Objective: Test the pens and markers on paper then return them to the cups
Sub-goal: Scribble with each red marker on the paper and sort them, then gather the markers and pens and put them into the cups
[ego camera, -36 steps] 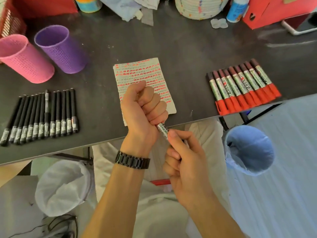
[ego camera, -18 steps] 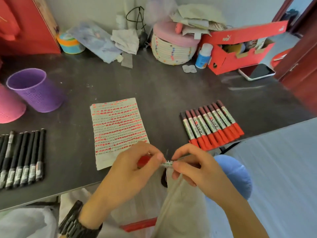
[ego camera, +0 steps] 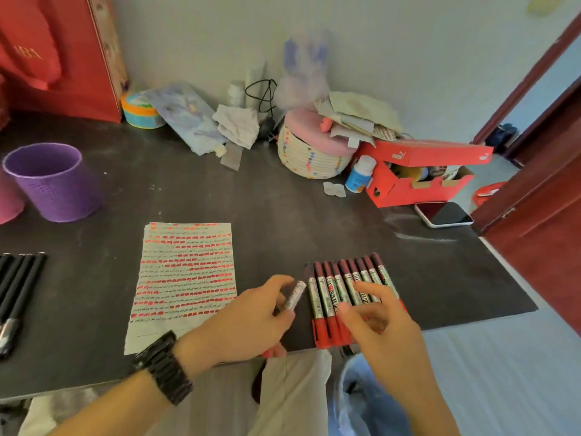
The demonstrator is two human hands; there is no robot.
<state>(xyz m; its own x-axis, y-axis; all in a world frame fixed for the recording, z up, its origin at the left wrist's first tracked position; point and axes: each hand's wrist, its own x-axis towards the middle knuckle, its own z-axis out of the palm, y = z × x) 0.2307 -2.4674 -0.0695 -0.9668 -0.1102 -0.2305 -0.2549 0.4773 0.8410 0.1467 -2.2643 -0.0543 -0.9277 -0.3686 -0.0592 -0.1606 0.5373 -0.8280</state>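
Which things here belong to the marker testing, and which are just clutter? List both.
Job: marker held in left hand, red marker row under right hand, scribbled paper, black pens, purple cup, pink cup.
Clutter: shoebox, phone, woven basket, bottle.

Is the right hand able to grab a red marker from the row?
Probably yes: the right hand is open just above the row of red markers, and nothing lies between them.

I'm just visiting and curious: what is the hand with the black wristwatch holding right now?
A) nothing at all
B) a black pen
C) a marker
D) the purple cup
C: the left hand, the one with the watch, grips a marker beside the row of red markers, while the right hand is spread over that row.
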